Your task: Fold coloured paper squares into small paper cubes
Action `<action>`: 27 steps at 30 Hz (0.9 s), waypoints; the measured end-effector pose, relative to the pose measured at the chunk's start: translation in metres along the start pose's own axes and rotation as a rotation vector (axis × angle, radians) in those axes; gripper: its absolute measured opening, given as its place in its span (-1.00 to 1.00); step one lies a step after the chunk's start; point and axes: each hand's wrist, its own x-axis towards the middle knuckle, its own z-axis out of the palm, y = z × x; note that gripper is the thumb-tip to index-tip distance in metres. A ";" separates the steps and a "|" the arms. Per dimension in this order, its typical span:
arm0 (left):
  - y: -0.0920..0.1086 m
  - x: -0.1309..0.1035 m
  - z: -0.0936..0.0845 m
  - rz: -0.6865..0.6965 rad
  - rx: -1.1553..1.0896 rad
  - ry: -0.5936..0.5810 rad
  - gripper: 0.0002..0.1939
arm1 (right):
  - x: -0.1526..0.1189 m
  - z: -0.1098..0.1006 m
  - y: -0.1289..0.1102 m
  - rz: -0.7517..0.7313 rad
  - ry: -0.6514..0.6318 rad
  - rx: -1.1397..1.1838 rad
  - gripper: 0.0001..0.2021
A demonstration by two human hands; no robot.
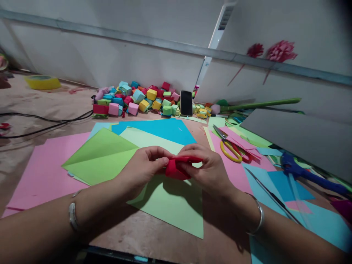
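Observation:
A small folded piece of red paper is held between my two hands, above the table's middle. My left hand pinches its left end between thumb and fingers. On the other side, my right hand grips the right part, with a fingertip or thumb tucked against a fold. Beneath both hands lies a pale green sheet, shadowed by them. Close to my left hand is a brighter green square sheet with a crease across it. Some of the red paper is hidden by my fingers.
Several folded paper cubes are heaped along the wall beside a phone. Scissors, a thin craft knife and a blue glue gun lie right among coloured sheets. Yellow tape and black cables are left.

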 end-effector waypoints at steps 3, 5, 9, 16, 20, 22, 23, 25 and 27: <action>0.001 -0.001 0.000 -0.008 0.022 -0.007 -0.93 | -0.001 -0.001 -0.002 -0.042 -0.027 0.018 -0.80; 0.002 -0.002 0.001 -0.017 0.000 -0.042 -0.93 | -0.002 -0.001 -0.003 -0.040 0.001 0.019 -0.83; 0.004 -0.004 0.003 -0.098 -0.165 -0.118 -0.89 | -0.006 -0.002 -0.007 0.021 0.028 0.003 -0.85; 0.001 -0.004 0.003 -0.346 -0.377 -0.275 -0.81 | -0.006 0.000 -0.017 0.146 0.032 -0.001 -0.88; -0.002 -0.005 0.002 -0.359 -0.416 -0.355 -0.83 | -0.005 -0.001 -0.021 0.138 0.061 0.026 -0.87; -0.003 -0.005 0.002 -0.353 -0.408 -0.353 -0.80 | -0.004 -0.003 -0.022 0.176 0.058 0.028 -0.87; -0.004 -0.005 0.002 -0.354 -0.400 -0.355 -0.78 | -0.004 -0.003 -0.023 0.192 0.049 0.025 -0.87; -0.005 -0.004 0.002 -0.360 -0.392 -0.366 -0.75 | -0.004 -0.004 -0.024 0.204 0.038 0.013 -0.89; -0.005 -0.004 0.001 -0.357 -0.408 -0.370 -0.75 | -0.003 -0.004 -0.026 0.170 0.035 -0.010 -0.91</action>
